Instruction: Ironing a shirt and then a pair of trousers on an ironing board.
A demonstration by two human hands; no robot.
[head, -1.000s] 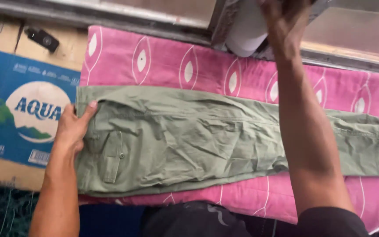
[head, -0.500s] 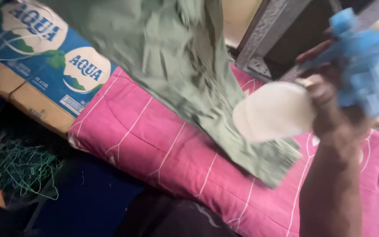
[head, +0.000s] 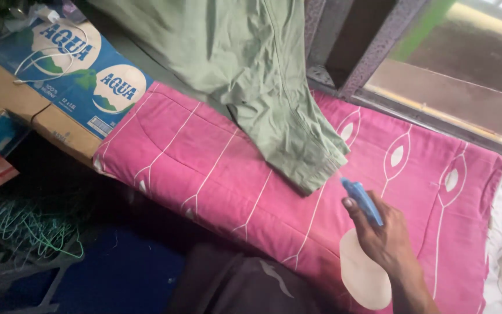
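Observation:
My right hand (head: 386, 238) grips a spray bottle with a blue nozzle (head: 360, 199) and a pale round body (head: 364, 278), low over the pink patterned cloth (head: 228, 168). The nozzle points at the hem of a green pair of trousers (head: 274, 87), which is lifted at the top of the view; only its lower leg end lies on the pink cloth. My left hand is out of sight, above the frame.
A blue and brown cardboard box (head: 59, 75) with a white cable (head: 47, 55) on it sits at the left. Green wire hangers (head: 36, 227) lie on the floor below. A window frame (head: 425, 110) runs behind the pink cloth.
The trousers went from lying flat to being lifted at one end. My right hand fetched the spray bottle and lowered it toward the hem. The view swung left.

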